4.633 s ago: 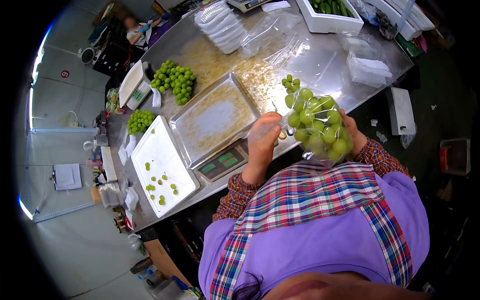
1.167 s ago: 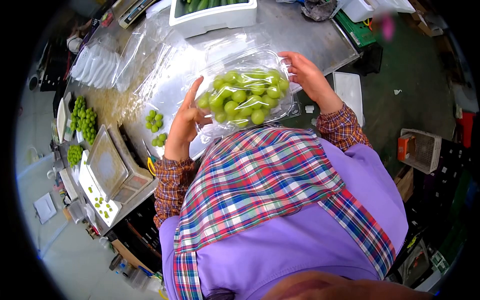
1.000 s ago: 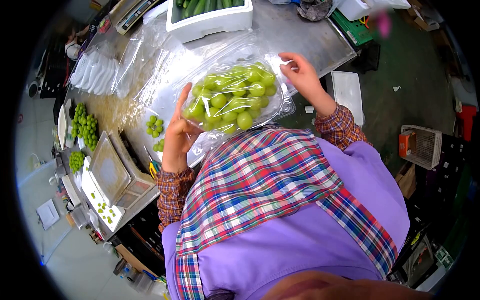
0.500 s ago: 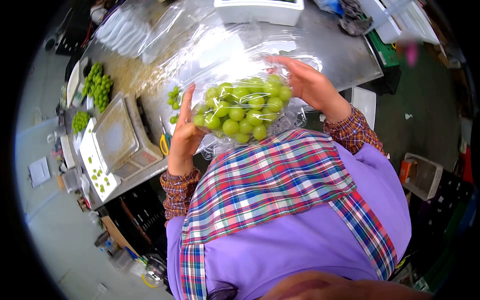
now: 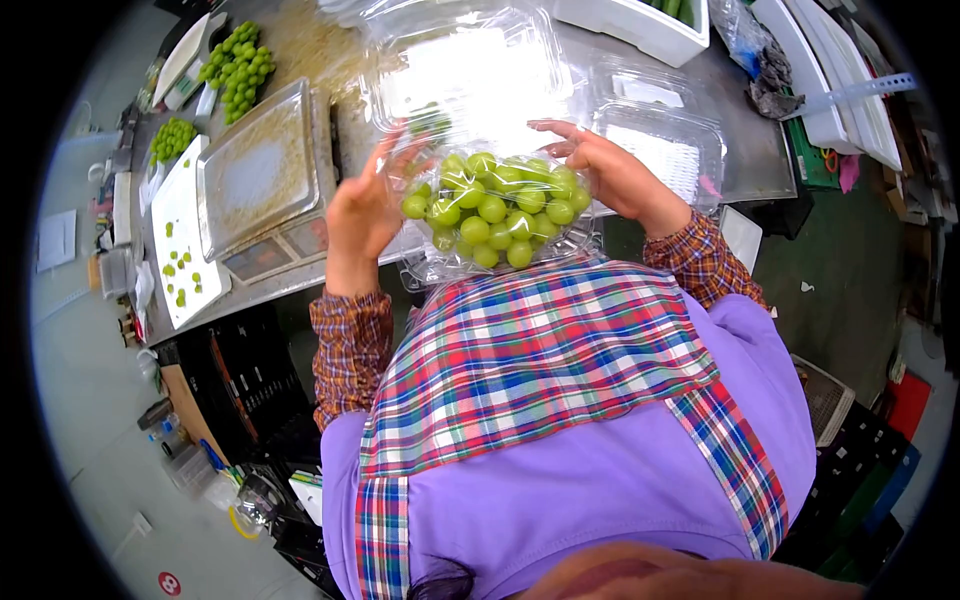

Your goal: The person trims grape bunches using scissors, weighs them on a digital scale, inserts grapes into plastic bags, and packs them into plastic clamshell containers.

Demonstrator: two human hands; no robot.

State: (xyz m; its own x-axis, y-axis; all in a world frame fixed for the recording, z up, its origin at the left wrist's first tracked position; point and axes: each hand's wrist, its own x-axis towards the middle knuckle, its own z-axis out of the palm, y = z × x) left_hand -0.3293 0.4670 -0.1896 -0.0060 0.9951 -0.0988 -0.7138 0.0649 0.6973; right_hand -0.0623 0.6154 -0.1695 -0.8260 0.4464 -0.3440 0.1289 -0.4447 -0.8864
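A clear plastic clamshell (image 5: 425, 262) full of green grapes (image 5: 490, 215) sits close against my apron. Its left side is in my left hand (image 5: 365, 215), whose fingertips are partly hidden behind shiny plastic. On the other side, my right hand (image 5: 620, 175) grips the pack's upper right edge with bent fingers. Clear film or a lid crosses the grapes and catches glare. Just beyond it lies an open clear tray (image 5: 545, 45) with a white liner, and a few green grapes (image 5: 430, 122) show through plastic.
Another clear tray (image 5: 655, 150) lies at the right. A white foam box (image 5: 635, 25) stands at the back. Left are a scale-like box (image 5: 262, 170), a white board (image 5: 185, 225) with loose grapes, and grape bunches (image 5: 238, 72). Crumpled bags (image 5: 770, 80) sit far right.
The view has shifted, with the table's things now lower and more to the right at the back. The grape pack stays between both hands; my left hand has moved slightly left and up.
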